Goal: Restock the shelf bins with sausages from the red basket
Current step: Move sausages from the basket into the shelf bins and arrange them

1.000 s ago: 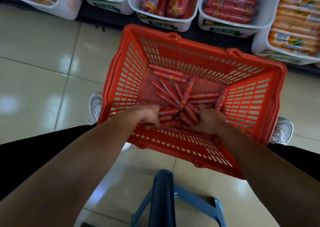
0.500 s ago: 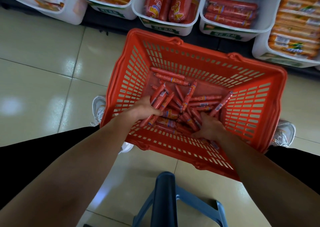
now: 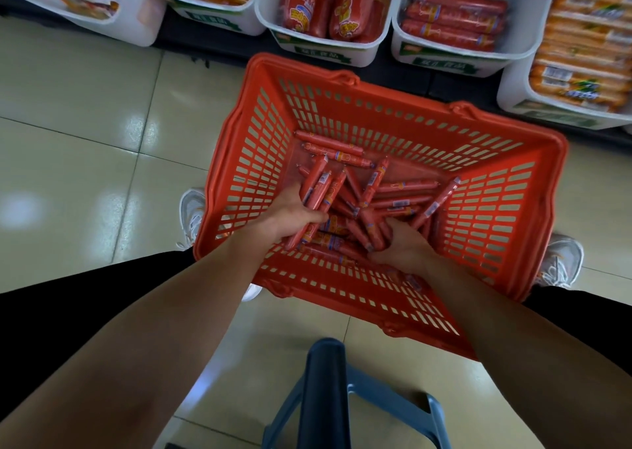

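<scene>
Caller: Floor first, what is it like?

Spotter: Pale glossy tiles, the floor point(image 3: 85, 113) fills the left side and runs under everything else.

Caller: And the shelf?

Spotter: A row of white bins point(image 3: 328, 50) along the top edge. The middle ones hold thick red sausage packs, the outer ones hold orange packs.

Caller: Where is the basket?

Spotter: The red basket point(image 3: 496, 216) stands on the floor just in front of those bins, between two white shoes point(image 3: 191, 209). Its walls are slotted. A blue stool point(image 3: 325, 397) sits at the near edge, between the two forearms.

Caller: Now the hands?

Spotter: Both are down inside the basket, apart from each other. The left hand point(image 3: 290, 212) is clamped on a bundle of thin sausages that point away toward the far wall, thumb laid across them. The right hand point(image 3: 402, 246) has its back to the camera, with its fingers curled into the heap and closed round a few of them.

Caller: The sausages themselves?

Spotter: The sausages point(image 3: 403, 187) are thin red sticks with small labels, lying crisscross on the basket bottom. Two lie side by side near the far wall, one leans on the right wall
</scene>
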